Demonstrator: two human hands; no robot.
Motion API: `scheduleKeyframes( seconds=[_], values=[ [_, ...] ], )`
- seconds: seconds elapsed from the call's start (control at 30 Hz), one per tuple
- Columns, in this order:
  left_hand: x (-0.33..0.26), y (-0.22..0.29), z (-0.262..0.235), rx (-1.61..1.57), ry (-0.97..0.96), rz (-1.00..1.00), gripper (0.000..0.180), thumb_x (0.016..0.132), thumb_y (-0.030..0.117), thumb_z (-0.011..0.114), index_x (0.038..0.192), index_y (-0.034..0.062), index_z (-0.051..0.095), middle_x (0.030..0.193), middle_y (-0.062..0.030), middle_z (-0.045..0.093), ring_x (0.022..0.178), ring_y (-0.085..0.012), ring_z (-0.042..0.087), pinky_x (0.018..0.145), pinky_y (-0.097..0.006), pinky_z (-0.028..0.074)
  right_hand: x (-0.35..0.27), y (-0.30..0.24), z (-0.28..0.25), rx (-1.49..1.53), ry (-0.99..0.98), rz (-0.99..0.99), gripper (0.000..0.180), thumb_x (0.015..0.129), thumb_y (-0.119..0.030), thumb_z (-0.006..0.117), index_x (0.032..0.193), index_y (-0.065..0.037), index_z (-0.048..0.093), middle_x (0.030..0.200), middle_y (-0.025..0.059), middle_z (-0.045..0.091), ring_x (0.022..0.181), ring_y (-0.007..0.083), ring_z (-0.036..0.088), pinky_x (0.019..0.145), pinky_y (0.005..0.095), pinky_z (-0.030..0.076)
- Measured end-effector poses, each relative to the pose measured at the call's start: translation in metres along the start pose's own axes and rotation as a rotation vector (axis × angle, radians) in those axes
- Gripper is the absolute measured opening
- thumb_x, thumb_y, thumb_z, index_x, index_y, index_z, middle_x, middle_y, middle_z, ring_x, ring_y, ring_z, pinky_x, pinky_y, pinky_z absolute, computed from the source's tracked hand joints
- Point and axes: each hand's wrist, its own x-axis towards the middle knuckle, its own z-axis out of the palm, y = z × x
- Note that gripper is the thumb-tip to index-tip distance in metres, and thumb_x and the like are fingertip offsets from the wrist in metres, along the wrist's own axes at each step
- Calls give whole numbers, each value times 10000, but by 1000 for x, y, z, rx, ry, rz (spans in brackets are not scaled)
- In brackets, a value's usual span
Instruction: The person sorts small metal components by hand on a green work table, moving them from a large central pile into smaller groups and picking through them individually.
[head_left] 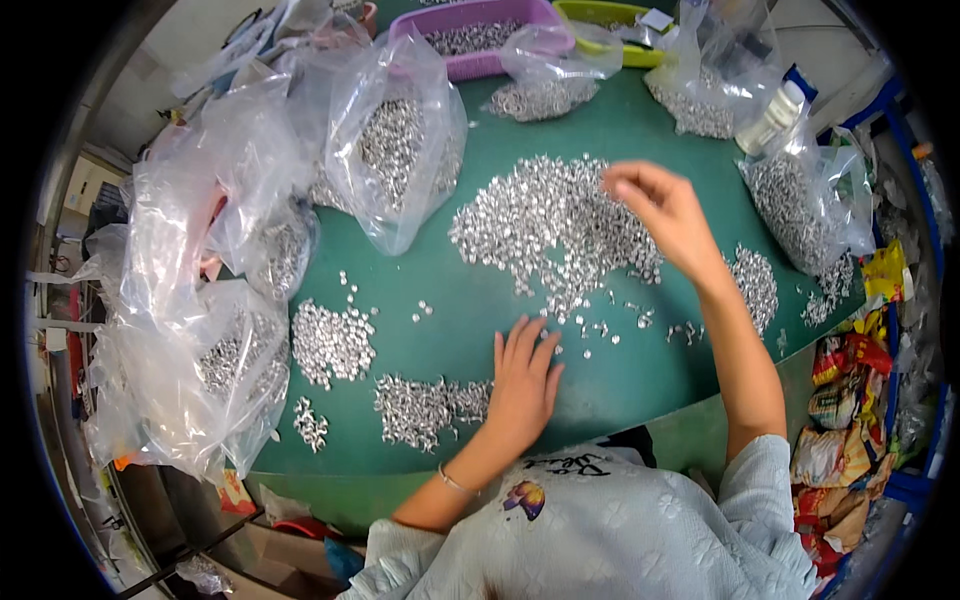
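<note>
A large heap of small silvery metal pieces [540, 215] is spread over the green table. At its right edge my right hand [665, 210] hovers with fingers curled and thumb close to the fingertips; whatever lies between them is too small to make out. My left hand [525, 372] rests nearly flat on the tabletop below the heap, its fingers stretched out. The side of that hand is against a patch of small curved metal pieces [425, 408]. Left of it are a rounded pile of shiny metal pieces [332, 343] and a little cluster of metal pieces [310, 425].
Clear plastic bags of metal parts line the left, including an upright bag [395, 150]. At the back stand a purple basket [470, 65] and a green basket [630, 55]. A filled bag [800, 205], a white bottle [772, 115] and another pile [752, 290] lie rightward.
</note>
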Motion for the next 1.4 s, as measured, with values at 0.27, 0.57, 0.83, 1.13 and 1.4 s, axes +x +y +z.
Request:
scheduleKeyframes(
  seconds=[0.27, 0.57, 0.83, 1.13, 1.4],
  values=[
    [5, 4, 29, -47, -16, 7, 578, 858, -95, 532, 1409, -41, 369, 1486, -243, 342, 1404, -437, 294, 1166, -462, 256, -113, 22, 73, -665, -242, -285, 475, 833, -185, 714, 1278, -77, 588, 1420, 115, 475, 1375, 307, 391, 1078, 515, 330],
    [25, 11, 26, 201, -81, 96, 558, 820, -114, 549, 1360, -48, 425, 1482, -231, 351, 1406, -433, 297, 1138, -464, 317, -122, 40, 58, -447, 254, -75, 488, 869, -167, 669, 1323, -50, 534, 1413, 154, 476, 1369, 362, 378, 1095, 509, 297],
    [5, -3, 7, 216, -126, 116, 580, 816, -84, 532, 1384, -13, 440, 1528, -195, 314, 1405, -433, 296, 1131, -541, 296, -150, 37, 55, -573, -102, -175, 328, 857, -137, 681, 1170, -49, 638, 1345, 100, 550, 1384, 331, 377, 1110, 533, 269],
    [29, -5, 10, 181, -36, 25, 526, 847, -37, 523, 1369, 16, 483, 1538, -189, 303, 1406, -450, 279, 1116, -590, 272, -118, 30, 73, -543, 290, -171, 216, 763, -75, 740, 975, -63, 696, 1050, 59, 603, 998, 267, 523, 858, 401, 381],
    [8, 0, 16, 498, -91, 82, 561, 782, -45, 546, 1340, -1, 506, 1546, -159, 287, 1437, -451, 216, 1030, -771, 177, -123, 40, 67, -553, 271, -136, 166, 750, -71, 745, 908, -63, 694, 1019, 44, 601, 984, 257, 528, 852, 403, 382]
  ],
)
